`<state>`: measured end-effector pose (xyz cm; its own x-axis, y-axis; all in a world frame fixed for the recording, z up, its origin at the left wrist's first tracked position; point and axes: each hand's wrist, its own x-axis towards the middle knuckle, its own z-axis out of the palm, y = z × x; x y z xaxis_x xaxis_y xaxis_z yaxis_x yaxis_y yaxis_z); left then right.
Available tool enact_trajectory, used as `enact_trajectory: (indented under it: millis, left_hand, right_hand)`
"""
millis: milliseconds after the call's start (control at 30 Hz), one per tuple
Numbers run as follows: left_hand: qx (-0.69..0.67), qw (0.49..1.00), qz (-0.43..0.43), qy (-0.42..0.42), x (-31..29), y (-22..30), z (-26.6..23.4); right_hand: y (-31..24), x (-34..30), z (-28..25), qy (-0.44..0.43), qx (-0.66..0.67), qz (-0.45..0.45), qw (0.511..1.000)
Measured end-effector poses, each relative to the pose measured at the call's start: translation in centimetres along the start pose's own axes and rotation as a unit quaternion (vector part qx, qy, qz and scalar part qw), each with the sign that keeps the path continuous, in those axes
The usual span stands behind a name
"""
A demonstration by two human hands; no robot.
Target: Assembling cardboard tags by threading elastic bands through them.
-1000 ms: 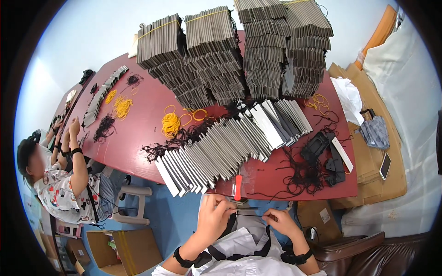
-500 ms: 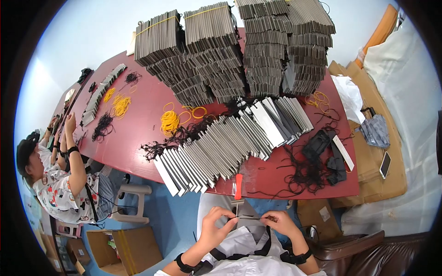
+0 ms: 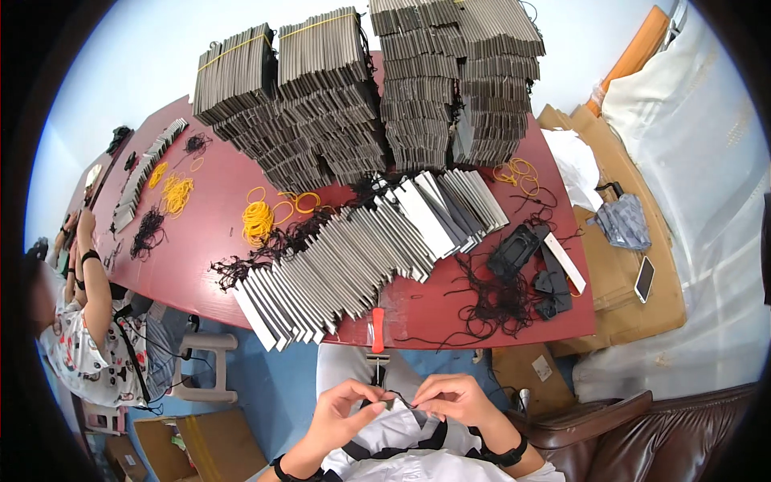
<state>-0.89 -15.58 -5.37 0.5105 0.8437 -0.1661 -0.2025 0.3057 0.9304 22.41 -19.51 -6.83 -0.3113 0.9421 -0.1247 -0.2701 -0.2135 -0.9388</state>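
Over my lap, both hands pinch a thin dark cord (image 3: 399, 397). My left hand (image 3: 344, 414) has thumb and forefinger closed on one part of it. Close by on its right, my right hand (image 3: 456, 399) grips another part with its fingertips. Just beyond the hands, a red-handled tool (image 3: 378, 328) lies at the table edge under what looks like clear tape. Its metal crosspiece (image 3: 378, 359) juts out over my lap. A long row of grey and white flat strips (image 3: 345, 261) leans on the table, with black cords (image 3: 301, 234) along its far side.
Tall stacks of banded grey pieces (image 3: 321, 96) stand at the back of the red table (image 3: 217, 281). Yellow rubber bands (image 3: 258, 222) and tangled black cords (image 3: 498, 297) lie about. At left, a co-worker (image 3: 100, 345) sits near a stool (image 3: 205, 365). A phone (image 3: 645, 279) rests on cardboard.
My hands have come closer together, the cord between them now shorter. The right hand has turned, its fingers more bunched. The whole scene has shifted left in view.
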Motion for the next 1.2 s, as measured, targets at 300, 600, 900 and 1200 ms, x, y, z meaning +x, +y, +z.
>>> enact_trajectory:
  millis: [300, 600, 900, 1200]
  left_hand:
    - [0.101, 0.992, 0.055, -0.056, 1.2, 1.6, 2.6]
    - [0.156, 0.982, 0.082, -0.069, 1.9, 2.5, 3.6]
    - [0.31, 0.931, 0.146, -0.126, 2.7, 6.8, 3.3]
    - [0.0, 0.986, 0.16, 0.043, 5.0, 8.0, 0.9]
  right_hand:
    - [-2.5, 0.3, 1.6, 0.134, -0.25, -0.199, 0.938]
    - [-2.5, 0.3, 1.5, 0.131, -0.329, -0.237, 0.905]
    - [-1.4, 1.3, 1.2, -0.067, -0.29, -0.214, 0.93]
    - [0.3, 0.8, 2.5, -0.047, -0.115, 0.003, 0.992]
